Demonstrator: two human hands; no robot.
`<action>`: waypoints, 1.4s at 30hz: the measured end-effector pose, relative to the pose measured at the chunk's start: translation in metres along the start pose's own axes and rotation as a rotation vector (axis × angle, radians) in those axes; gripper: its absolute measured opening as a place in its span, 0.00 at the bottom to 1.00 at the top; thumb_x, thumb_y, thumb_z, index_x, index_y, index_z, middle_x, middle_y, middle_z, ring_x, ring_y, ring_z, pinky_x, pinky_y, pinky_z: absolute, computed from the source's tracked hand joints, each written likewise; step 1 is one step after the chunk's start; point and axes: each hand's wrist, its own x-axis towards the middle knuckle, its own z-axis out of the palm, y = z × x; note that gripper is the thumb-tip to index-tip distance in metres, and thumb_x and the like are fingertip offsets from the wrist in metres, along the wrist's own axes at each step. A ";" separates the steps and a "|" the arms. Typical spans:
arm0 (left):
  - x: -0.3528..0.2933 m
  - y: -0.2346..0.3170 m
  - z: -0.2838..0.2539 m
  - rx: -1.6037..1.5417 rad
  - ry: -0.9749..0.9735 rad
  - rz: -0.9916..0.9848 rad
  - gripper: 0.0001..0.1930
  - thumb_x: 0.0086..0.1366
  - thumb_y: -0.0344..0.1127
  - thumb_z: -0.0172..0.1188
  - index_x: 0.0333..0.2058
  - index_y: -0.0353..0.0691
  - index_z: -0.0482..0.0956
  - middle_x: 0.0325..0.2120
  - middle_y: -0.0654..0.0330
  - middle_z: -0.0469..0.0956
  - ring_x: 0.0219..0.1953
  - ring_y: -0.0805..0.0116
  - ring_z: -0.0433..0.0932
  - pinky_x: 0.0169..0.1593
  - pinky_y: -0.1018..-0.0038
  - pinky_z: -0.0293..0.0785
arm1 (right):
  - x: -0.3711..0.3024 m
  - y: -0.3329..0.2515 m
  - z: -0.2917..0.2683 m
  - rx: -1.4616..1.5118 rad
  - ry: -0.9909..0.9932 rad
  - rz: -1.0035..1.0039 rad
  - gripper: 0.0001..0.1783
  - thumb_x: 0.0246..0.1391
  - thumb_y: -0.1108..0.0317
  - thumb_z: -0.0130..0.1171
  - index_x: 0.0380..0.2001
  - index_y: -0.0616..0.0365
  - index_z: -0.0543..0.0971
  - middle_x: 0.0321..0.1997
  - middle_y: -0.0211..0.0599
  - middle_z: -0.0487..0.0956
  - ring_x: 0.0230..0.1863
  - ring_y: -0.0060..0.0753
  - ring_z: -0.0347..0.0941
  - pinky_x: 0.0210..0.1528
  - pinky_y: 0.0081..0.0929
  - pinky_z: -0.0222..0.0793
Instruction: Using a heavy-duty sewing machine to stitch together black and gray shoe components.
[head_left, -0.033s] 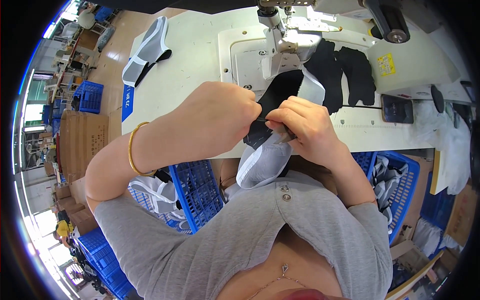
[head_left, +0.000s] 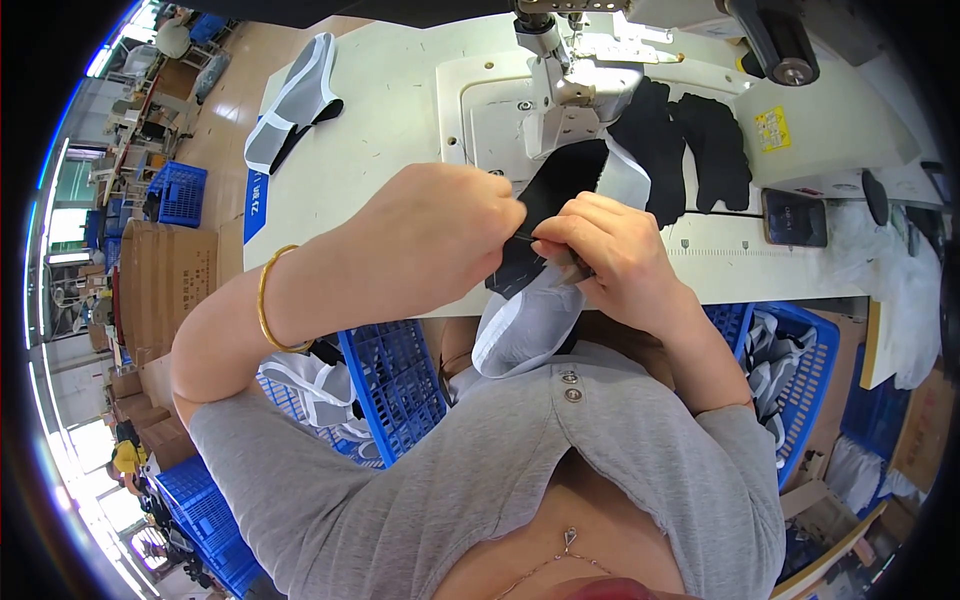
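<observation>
A sewn black and pale grey fabric piece (head_left: 545, 318) hangs over the table's front edge, its black part running up towards the sewing machine (head_left: 575, 90). My left hand (head_left: 455, 225) is closed in a fist against the black part; its fingertips are hidden. Close by on the right, my right hand (head_left: 615, 245) pinches the piece, thumb and forefinger together. A thin dark strand or edge shows between the two hands. Under the right fingers is a small greyish-brown object (head_left: 572, 268), too covered to name.
On the white table (head_left: 390, 110) lies another grey and black piece (head_left: 300, 100) at left. Black fabric pieces (head_left: 690, 150) and a phone (head_left: 795, 218) lie on the right. Blue baskets (head_left: 395, 390) with similar pieces stand below the table on both sides. A cardboard box (head_left: 165, 290) stands at left.
My left hand has shifted very slightly; both hands otherwise keep their place and hold.
</observation>
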 end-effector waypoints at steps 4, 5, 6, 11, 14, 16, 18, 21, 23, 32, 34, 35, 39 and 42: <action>0.000 -0.003 0.008 -0.090 0.208 0.088 0.09 0.54 0.24 0.60 0.35 0.36 0.74 0.29 0.55 0.71 0.31 0.54 0.72 0.35 0.63 0.69 | 0.002 -0.002 -0.005 -0.010 -0.039 0.069 0.10 0.42 0.76 0.65 0.31 0.58 0.77 0.26 0.34 0.76 0.27 0.37 0.75 0.27 0.31 0.70; 0.000 -0.003 0.011 -0.087 0.206 0.091 0.09 0.54 0.24 0.60 0.35 0.36 0.74 0.29 0.55 0.71 0.31 0.54 0.72 0.35 0.63 0.69 | 0.002 -0.002 -0.005 0.022 -0.061 0.066 0.09 0.44 0.75 0.65 0.32 0.58 0.77 0.26 0.36 0.76 0.28 0.38 0.75 0.27 0.32 0.70; -0.001 -0.003 0.014 -0.140 0.277 0.084 0.10 0.53 0.24 0.62 0.35 0.36 0.74 0.29 0.56 0.71 0.32 0.56 0.72 0.36 0.64 0.69 | 0.002 -0.003 -0.006 0.055 -0.082 0.062 0.09 0.46 0.74 0.65 0.33 0.59 0.77 0.27 0.37 0.76 0.28 0.40 0.76 0.28 0.33 0.70; -0.013 -0.002 0.038 0.173 0.791 0.119 0.14 0.51 0.24 0.68 0.36 0.35 0.76 0.30 0.57 0.74 0.28 0.65 0.72 0.31 0.72 0.69 | -0.004 0.005 -0.003 0.001 -0.014 0.111 0.10 0.47 0.73 0.65 0.34 0.59 0.76 0.27 0.38 0.77 0.28 0.41 0.77 0.28 0.33 0.70; -0.023 0.006 0.062 -0.152 0.786 -0.147 0.11 0.54 0.32 0.71 0.31 0.36 0.79 0.22 0.61 0.74 0.15 0.73 0.68 0.18 0.77 0.61 | -0.005 0.003 -0.002 0.013 0.010 0.123 0.11 0.45 0.73 0.65 0.34 0.60 0.76 0.27 0.38 0.77 0.27 0.41 0.77 0.29 0.33 0.70; -0.023 0.005 0.067 -0.504 0.682 -0.372 0.11 0.56 0.34 0.71 0.32 0.35 0.79 0.21 0.63 0.74 0.16 0.78 0.68 0.19 0.78 0.61 | -0.004 0.002 -0.001 0.013 0.000 0.123 0.11 0.45 0.74 0.65 0.34 0.60 0.76 0.27 0.38 0.77 0.27 0.41 0.77 0.29 0.33 0.71; -0.017 0.009 0.062 -1.088 0.559 -0.620 0.11 0.62 0.36 0.67 0.34 0.33 0.80 0.19 0.68 0.75 0.18 0.88 0.66 0.20 0.83 0.62 | -0.004 0.001 0.002 0.049 0.043 0.092 0.06 0.53 0.73 0.63 0.31 0.62 0.76 0.23 0.39 0.74 0.22 0.39 0.72 0.24 0.30 0.64; -0.008 0.014 0.075 -1.123 0.765 -0.491 0.07 0.64 0.32 0.65 0.34 0.33 0.80 0.21 0.68 0.76 0.19 0.87 0.67 0.22 0.85 0.62 | -0.005 0.002 0.004 0.058 0.047 0.087 0.06 0.52 0.73 0.63 0.33 0.62 0.78 0.23 0.39 0.74 0.21 0.37 0.72 0.24 0.30 0.64; -0.007 0.017 0.073 -1.092 0.757 -0.494 0.06 0.64 0.31 0.65 0.34 0.33 0.80 0.22 0.69 0.76 0.21 0.87 0.68 0.23 0.86 0.63 | -0.006 0.000 0.003 0.048 0.054 0.113 0.09 0.51 0.72 0.65 0.35 0.60 0.78 0.25 0.37 0.75 0.22 0.38 0.74 0.24 0.29 0.67; -0.009 0.021 0.072 -1.029 0.774 -0.364 0.05 0.62 0.26 0.64 0.34 0.32 0.79 0.28 0.66 0.77 0.27 0.84 0.72 0.30 0.85 0.68 | 0.000 -0.002 0.004 0.058 0.131 0.095 0.11 0.49 0.70 0.67 0.37 0.58 0.80 0.26 0.36 0.76 0.22 0.36 0.75 0.23 0.28 0.69; -0.010 0.021 0.072 -0.991 0.780 -0.356 0.04 0.62 0.25 0.64 0.34 0.32 0.79 0.28 0.65 0.77 0.28 0.83 0.72 0.30 0.84 0.69 | 0.000 -0.003 0.002 0.112 0.141 0.108 0.11 0.48 0.71 0.67 0.37 0.58 0.80 0.25 0.36 0.76 0.22 0.36 0.75 0.23 0.27 0.69; -0.010 0.020 0.073 -0.876 0.802 -0.302 0.04 0.61 0.23 0.64 0.34 0.32 0.79 0.28 0.63 0.77 0.27 0.81 0.73 0.30 0.84 0.69 | 0.001 -0.004 0.000 0.118 0.133 0.108 0.11 0.48 0.72 0.67 0.37 0.59 0.80 0.25 0.36 0.76 0.21 0.36 0.75 0.23 0.27 0.69; -0.006 0.020 0.069 -0.595 0.895 -0.165 0.04 0.58 0.22 0.65 0.33 0.33 0.80 0.29 0.59 0.79 0.27 0.74 0.75 0.37 0.78 0.72 | 0.000 -0.005 -0.002 0.164 0.121 0.120 0.11 0.47 0.75 0.65 0.37 0.59 0.79 0.25 0.37 0.76 0.21 0.35 0.74 0.23 0.26 0.69; 0.000 0.016 0.049 -0.145 0.926 -0.096 0.05 0.56 0.23 0.66 0.31 0.34 0.81 0.30 0.58 0.80 0.29 0.68 0.76 0.49 0.70 0.70 | 0.001 -0.005 -0.004 0.152 0.115 0.122 0.10 0.48 0.75 0.65 0.36 0.59 0.79 0.24 0.37 0.75 0.21 0.36 0.74 0.23 0.26 0.69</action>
